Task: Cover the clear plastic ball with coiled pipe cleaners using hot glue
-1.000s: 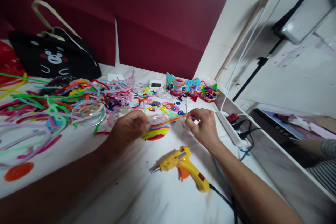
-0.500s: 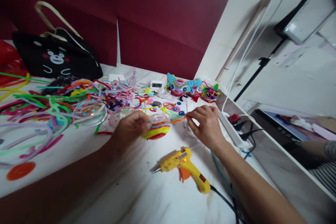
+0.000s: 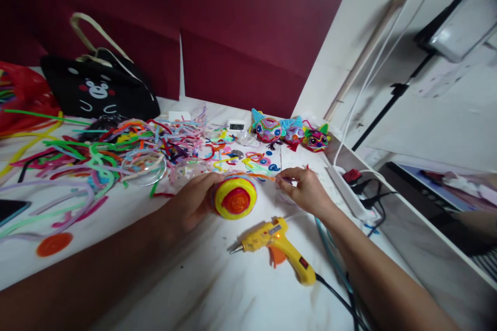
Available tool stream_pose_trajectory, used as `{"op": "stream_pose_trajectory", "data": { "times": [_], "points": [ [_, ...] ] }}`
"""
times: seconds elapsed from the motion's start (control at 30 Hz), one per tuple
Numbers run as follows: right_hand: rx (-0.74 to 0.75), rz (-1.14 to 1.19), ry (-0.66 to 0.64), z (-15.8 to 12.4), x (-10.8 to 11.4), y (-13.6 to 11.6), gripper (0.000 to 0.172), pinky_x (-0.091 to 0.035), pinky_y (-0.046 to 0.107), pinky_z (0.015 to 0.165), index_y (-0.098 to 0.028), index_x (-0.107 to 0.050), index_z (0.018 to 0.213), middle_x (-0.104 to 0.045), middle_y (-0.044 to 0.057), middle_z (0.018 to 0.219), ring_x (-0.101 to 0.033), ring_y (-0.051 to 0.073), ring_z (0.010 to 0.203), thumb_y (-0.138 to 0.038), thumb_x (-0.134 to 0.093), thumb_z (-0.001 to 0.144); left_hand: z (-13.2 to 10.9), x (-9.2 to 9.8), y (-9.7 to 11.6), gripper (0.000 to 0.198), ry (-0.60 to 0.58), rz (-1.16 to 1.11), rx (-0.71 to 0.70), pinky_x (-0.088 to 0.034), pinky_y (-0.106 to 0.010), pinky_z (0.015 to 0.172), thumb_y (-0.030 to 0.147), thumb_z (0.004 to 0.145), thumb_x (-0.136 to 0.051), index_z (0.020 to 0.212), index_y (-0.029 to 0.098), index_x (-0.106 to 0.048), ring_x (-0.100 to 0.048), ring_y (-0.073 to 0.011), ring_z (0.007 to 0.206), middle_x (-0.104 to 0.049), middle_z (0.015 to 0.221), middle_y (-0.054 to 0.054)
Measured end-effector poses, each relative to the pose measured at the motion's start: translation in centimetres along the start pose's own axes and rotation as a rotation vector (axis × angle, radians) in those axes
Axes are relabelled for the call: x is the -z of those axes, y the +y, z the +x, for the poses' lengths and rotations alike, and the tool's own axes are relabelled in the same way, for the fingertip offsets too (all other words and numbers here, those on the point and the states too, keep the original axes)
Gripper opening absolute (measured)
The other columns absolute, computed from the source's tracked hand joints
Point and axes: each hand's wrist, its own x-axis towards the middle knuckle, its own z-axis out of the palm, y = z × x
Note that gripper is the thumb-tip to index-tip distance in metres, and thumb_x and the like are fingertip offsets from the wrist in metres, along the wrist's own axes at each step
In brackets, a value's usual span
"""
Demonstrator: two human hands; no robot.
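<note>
My left hand grips a round ball from its left side. Rings of red, yellow and pink pipe cleaner cover the side of the ball that faces me. From its top an orange pipe cleaner runs off to the right. The far end of that strand is pinched in the fingertips of my right hand. Below the hands, a yellow hot glue gun lies on its side on the white marbled table, its nozzle pointing left.
Loose pipe cleaners spread over the left, around a clear plastic shell. Several decorated animal-face balls stand at the back by a small digital clock. A power strip and cords run along the right ledge. A black bag stands behind.
The ball has turned in my left hand, so its ringed red and yellow end now faces me. The orange pipe cleaner remains stretched to my right hand. The view has shifted slightly left.
</note>
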Motion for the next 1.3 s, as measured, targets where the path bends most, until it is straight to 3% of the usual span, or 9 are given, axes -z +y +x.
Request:
{"op": "stream_pose_trajectory", "data": {
  "times": [0.13,0.43,0.57,0.73,0.87,1.0,1.3],
  "points": [
    [-0.043,0.043,-0.036,-0.2,-0.6,0.0,0.019,-0.045,0.026,0.058,-0.019,-0.079,0.082,-0.079,0.004,0.074,-0.067,0.017,0.061,-0.019,-0.06,0.082,0.1,0.1,0.5,0.011,-0.052,0.008,0.095,-0.054,-0.03,0.06,0.025,0.074,-0.069,0.079,0.015,-0.07,-0.066,-0.0196,0.064,-0.074,0.072,-0.004],
    [-0.089,0.125,-0.093,-0.3,-1.2,0.3,0.019,-0.044,0.025,0.056,-0.018,-0.077,0.079,-0.075,0.002,0.068,-0.063,0.016,0.058,-0.022,-0.058,0.082,-0.1,0.2,0.8,0.012,-0.093,0.044,0.064,-0.052,-0.028,0.059,0.027,0.079,-0.069,0.077,0.015,-0.071,-0.066,-0.0197,0.065,-0.075,0.071,-0.002],
    [-0.104,0.145,-0.08,-0.1,-0.8,0.6,0.02,-0.046,0.026,0.061,-0.018,-0.077,0.082,-0.076,0.003,0.073,-0.066,0.017,0.064,-0.022,-0.057,0.082,-0.2,0.2,0.8,0.006,-0.13,0.061,0.008,-0.049,-0.027,0.056,0.023,0.072,-0.074,0.072,0.018,-0.071,-0.062,-0.0186,0.064,-0.072,0.068,0.0],
    [-0.126,0.128,-0.038,0.2,0.0,0.9,0.021,-0.044,0.026,0.059,-0.018,-0.077,0.081,-0.073,0.002,0.066,-0.064,0.017,0.061,-0.027,-0.058,0.083,-0.2,-0.7,1.5,0.016,-0.141,0.167,-0.153,-0.045,-0.026,0.057,0.023,0.062,-0.082,0.069,0.018,-0.069,-0.057,-0.0164,0.064,-0.066,0.068,0.0],
    [-0.123,0.103,-0.011,0.3,0.1,1.0,0.022,-0.041,0.026,0.058,-0.017,-0.077,0.082,-0.073,0.003,0.067,-0.061,0.016,0.058,-0.028,-0.058,0.083,0.5,-0.6,1.5,0.023,-0.132,0.381,-0.356,-0.043,-0.028,0.06,0.035,0.068,-0.081,0.082,0.021,-0.068,-0.057,-0.0176,0.067,-0.064,0.074,0.0],
    [-0.105,0.086,-0.025,0.2,-0.3,1.1,0.022,-0.041,0.026,0.058,-0.018,-0.077,0.084,-0.076,0.004,0.074,-0.061,0.016,0.058,-0.025,-0.057,0.084,1.8,0.6,0.8,0.02,-0.136,0.585,-0.537,-0.045,-0.031,0.065,0.038,0.074,-0.073,0.083,0.024,-0.062,-0.058,-0.0197,0.073,-0.063,0.079,-0.001],
    [-0.079,0.032,-0.051,0.1,-0.3,0.9,0.021,-0.043,0.027,0.061,-0.016,-0.079,0.088,-0.079,0.008,0.082,-0.065,0.019,0.063,-0.023,-0.059,0.085,1.6,2.1,0.4,0.019,-0.16,1.04,-0.667,-0.047,-0.03,0.075,0.037,0.082,-0.059,0.089,0.019,-0.061,-0.062,-0.0195,0.08,-0.065,0.085,-0.002]
  ]
}}
